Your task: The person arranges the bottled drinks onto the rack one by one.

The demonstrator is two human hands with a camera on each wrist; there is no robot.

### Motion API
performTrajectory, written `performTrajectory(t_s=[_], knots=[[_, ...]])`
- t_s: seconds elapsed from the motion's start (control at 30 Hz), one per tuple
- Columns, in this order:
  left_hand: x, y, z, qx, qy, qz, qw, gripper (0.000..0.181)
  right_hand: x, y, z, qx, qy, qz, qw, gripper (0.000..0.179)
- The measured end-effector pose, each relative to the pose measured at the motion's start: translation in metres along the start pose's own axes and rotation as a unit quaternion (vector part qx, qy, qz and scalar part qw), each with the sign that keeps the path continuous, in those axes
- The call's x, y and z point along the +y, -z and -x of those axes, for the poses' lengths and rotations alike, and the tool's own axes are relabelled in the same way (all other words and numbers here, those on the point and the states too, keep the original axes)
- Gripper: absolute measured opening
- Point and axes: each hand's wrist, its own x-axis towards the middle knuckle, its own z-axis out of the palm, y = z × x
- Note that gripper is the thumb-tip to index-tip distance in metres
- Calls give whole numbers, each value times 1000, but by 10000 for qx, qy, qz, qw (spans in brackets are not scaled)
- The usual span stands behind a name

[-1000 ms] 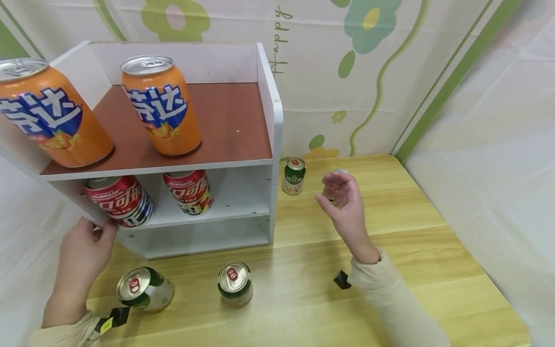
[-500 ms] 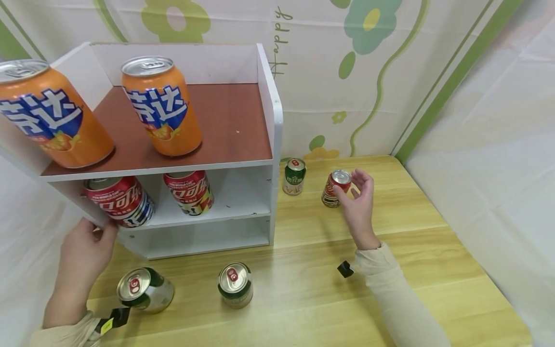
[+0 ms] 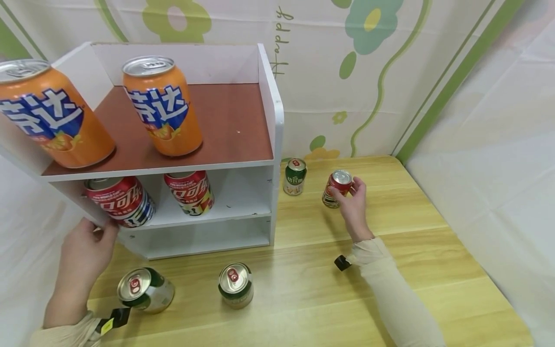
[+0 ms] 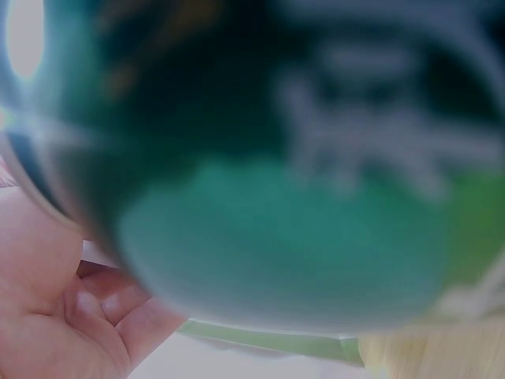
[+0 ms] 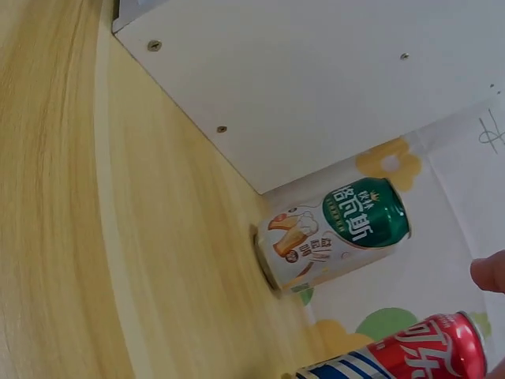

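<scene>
At the shelf's front left edge, my left hand (image 3: 84,253) grips the side panel of the white shelf unit (image 3: 277,120), fingers outside and thumb in front. Its curled fingers (image 4: 102,316) show behind a large blurred green can (image 4: 284,237) in the left wrist view. My right hand (image 3: 354,209) holds a small red cola can (image 3: 331,185), which stands toward the back right of the table, thumb across its front and fingers along its right side. In the right wrist view that cola can (image 5: 418,351) shows at the bottom, with a fingertip (image 5: 489,272) above it.
Two orange soda cans (image 3: 165,111) stand on the brown top shelf, two red cola cans (image 3: 191,193) on the middle one. A green-and-white kvass can (image 3: 295,178) stands left of my right hand. Two green-and-gold cans (image 3: 235,286) stand before the shelf on the wooden table (image 3: 295,289).
My right hand has moved from in front of the red cola can to its right side and closed in around it. My left hand stays on the shelf.
</scene>
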Motion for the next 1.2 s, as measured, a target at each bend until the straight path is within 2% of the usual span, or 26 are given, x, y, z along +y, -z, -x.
performTrajectory(t_s=[0.17,0.43,0.7,1.2], knots=[[0,0,0,1,15,32,10000,34,5,-7,-2,-115,134,51,9998,86],[-1,-1,-2,117,-35,-69,9999,34,17,-14,-13,-9,185,280,9994,97],[1,0,-2,104,-27,-81,9999,33,29,-27,-21,266,770,518,9953,109],[0,-2,-2,73,-24,10,10000,35,30,-32,-37,486,918,729,9919,98]])
